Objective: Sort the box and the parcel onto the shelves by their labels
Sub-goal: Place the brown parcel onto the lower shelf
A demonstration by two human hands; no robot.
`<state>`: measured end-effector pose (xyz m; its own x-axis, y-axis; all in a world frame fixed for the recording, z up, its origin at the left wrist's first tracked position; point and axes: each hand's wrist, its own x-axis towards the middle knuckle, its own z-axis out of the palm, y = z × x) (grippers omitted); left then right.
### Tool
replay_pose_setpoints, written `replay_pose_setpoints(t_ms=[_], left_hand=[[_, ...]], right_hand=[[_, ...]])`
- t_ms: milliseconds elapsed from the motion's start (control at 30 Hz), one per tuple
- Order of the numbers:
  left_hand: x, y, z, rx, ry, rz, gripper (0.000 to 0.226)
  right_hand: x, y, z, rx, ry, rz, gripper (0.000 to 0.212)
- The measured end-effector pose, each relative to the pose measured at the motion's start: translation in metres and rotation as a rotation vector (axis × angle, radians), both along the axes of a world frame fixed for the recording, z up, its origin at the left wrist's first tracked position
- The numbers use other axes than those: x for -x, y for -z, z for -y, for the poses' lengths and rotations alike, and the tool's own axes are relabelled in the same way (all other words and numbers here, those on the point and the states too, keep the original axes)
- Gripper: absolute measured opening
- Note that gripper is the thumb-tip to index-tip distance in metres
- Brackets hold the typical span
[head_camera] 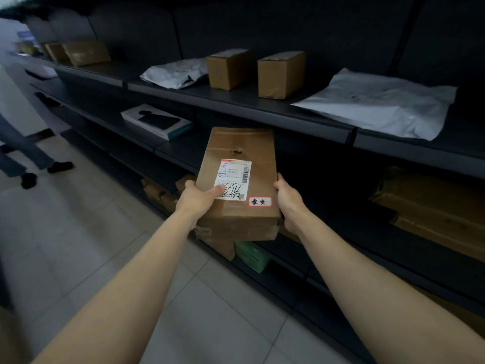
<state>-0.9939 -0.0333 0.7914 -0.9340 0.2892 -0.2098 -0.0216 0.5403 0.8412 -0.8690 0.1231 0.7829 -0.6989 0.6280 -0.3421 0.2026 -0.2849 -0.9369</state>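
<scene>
A brown cardboard box [244,151] with a white shipping label [233,179] and a small red-edged sticker [260,202] is held level between both my hands. My left hand [198,199] grips its near left corner, thumb on the label. My right hand [287,199] clasps its right side. The box's far end reaches under the front edge of the upper dark shelf [262,111], in front of the middle shelf [173,149]. A large grey plastic parcel [378,103] lies flat on the upper shelf to the right.
The upper shelf also holds two upright brown boxes [229,68] [280,74] and a crumpled grey bag [175,73]. A flat white-and-black box [157,122] lies on the middle shelf. Lower shelves hold cartons [430,206] and a green pack [252,254]. A person's legs [29,158] stand at the left.
</scene>
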Motion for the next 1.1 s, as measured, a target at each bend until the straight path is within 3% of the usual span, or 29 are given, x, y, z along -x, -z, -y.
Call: replay_pose_setpoints(t_ms=[133, 467, 633, 800, 1100], left_hand=[[0.019, 0.004, -0.044, -0.034, 0.069, 0.051, 0.078], [0.082, 0.017, -0.132, -0.052, 0.325, 0.049, 0.082], [0.124, 0.032, -0.169, -0.077, 0.457, 0.074, 0.070], [0.158, 0.051, -0.192, -0.032, 0.544, 0.077, 0.077], [0.194, 0.082, -0.204, 0.016, 0.659, 0.117, 0.079]], right_hand=[[0.007, 0.000, -0.036, 0.015, 0.070, -0.012, 0.027], [0.043, 0.011, -0.099, 0.029, 0.284, -0.018, 0.042], [0.079, 0.024, -0.119, 0.057, 0.443, -0.008, 0.045], [0.108, 0.044, -0.130, 0.112, 0.559, 0.015, 0.044], [0.136, 0.076, -0.128, 0.111, 0.610, 0.034, 0.043]])
